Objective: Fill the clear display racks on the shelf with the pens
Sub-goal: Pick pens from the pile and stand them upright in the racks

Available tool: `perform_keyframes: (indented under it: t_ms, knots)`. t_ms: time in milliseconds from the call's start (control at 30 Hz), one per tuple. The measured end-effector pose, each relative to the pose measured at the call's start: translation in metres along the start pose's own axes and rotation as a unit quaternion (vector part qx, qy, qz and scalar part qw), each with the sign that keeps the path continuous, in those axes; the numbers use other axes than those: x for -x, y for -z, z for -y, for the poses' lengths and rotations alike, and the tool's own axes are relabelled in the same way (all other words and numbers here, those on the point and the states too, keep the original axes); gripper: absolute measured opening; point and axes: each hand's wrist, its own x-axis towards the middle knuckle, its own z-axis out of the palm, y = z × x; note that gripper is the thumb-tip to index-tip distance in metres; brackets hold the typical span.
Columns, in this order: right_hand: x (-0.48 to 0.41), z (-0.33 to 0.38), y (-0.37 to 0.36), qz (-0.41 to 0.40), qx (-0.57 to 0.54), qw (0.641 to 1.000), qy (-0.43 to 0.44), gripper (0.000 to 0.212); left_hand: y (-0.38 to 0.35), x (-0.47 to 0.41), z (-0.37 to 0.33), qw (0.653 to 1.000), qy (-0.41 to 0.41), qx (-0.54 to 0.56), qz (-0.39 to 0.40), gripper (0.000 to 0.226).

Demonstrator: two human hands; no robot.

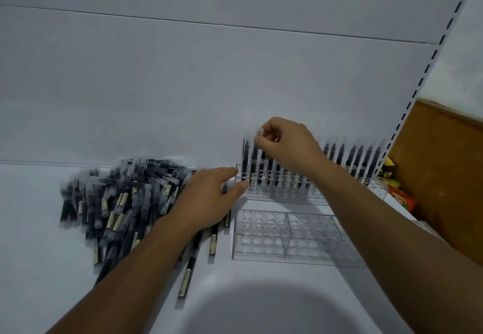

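Fingertips [258, 139] of the right hand [286, 147] pinch the cap of a pen [254, 161] standing upright in the rear rack [287, 194]. The left hand [206, 199] lies flat, fingers straight, touching that rack's left corner. A pile [117, 198] of loose pens lies left of it, and the front rack [261, 254] sits just before the rear one.

L grip [209, 198] + R grip [285, 148] bare; forearms [125, 263] bare to frame edge.
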Motion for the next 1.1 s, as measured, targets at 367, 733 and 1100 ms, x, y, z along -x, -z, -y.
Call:
perform_keyframes:
  t_ms: [367,733,1100]
  knots:
    - [0.010,0.007,0.018,0.035,0.064,0.997,-0.032,0.022,0.007,-0.006,0.003,0.998,0.033,0.044,0.010,0.050]
    - [0.070,0.043,0.018,0.067,0.025,0.997,0.032,0.015,0.067,-0.010,-0.011,0.980,0.077,0.173,-0.063,0.033]
    - [0.157,0.079,-0.081,0.153,0.014,0.977,0.148,0.023,0.110,0.134,0.018,0.972,0.180,-0.054,-0.140,0.022]
